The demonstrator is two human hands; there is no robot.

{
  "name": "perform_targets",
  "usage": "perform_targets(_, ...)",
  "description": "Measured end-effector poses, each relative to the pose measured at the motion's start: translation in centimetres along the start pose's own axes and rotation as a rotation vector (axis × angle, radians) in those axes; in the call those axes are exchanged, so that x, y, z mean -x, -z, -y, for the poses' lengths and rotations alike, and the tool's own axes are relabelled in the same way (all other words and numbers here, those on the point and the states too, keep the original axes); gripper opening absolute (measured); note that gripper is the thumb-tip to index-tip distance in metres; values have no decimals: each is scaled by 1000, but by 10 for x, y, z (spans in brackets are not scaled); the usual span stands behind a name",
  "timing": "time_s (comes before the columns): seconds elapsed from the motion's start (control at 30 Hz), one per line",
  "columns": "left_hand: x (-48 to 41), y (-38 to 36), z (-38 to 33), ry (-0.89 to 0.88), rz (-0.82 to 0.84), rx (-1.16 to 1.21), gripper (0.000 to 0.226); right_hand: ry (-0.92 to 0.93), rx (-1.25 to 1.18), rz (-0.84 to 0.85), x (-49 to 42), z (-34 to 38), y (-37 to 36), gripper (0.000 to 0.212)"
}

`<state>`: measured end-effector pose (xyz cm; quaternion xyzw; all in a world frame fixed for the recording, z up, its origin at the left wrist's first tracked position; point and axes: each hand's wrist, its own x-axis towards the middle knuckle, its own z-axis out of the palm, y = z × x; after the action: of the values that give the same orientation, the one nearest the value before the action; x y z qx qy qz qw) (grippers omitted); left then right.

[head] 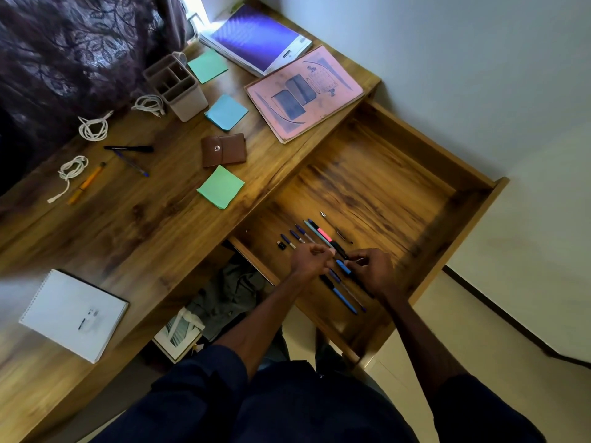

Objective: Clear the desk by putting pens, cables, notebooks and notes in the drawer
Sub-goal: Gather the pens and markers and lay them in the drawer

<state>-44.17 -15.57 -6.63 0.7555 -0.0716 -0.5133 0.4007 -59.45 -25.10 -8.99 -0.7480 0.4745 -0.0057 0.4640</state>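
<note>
The wooden drawer stands pulled out, with several pens lined up on its floor. Both my hands are inside it at its near end. My left hand is curled over the pens' near ends. My right hand grips a bunch of pens, blue ones sticking out under it. On the desk lie a black pen, a blue pen, an orange pen, three white cables, sticky note pads, and notebooks: pink, purple, white.
A beige pen holder and a brown wallet stand mid-desk. A dark patterned curtain hangs behind the desk. Clothes and a framed picture lie under the desk. A white wall is to the right.
</note>
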Motion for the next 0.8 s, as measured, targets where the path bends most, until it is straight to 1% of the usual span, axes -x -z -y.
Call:
perform_targets(0.1,-2,0,4,26,21,-14,15,-89,112,-32,-11,-21,2,22)
perform_targets(0.27,-1,1,14,84,24,-40,17,-187,196,43,-16,-44,-4,19)
perform_targets(0.33,0,1,16,96,26,-55,16,-220,202,42,-17,-48,-6,19)
perform_targets(0.43,0,3,20,102,27,-60,16,-230,218,42,-17,-48,-9,19)
perform_targets(0.6,-2,6,24,93,33,-84,10,-240,245,41,-14,-46,-12,11)
perform_targets(0.8,-2,10,25,113,52,-68,13,-226,237,39,-14,-46,-12,5)
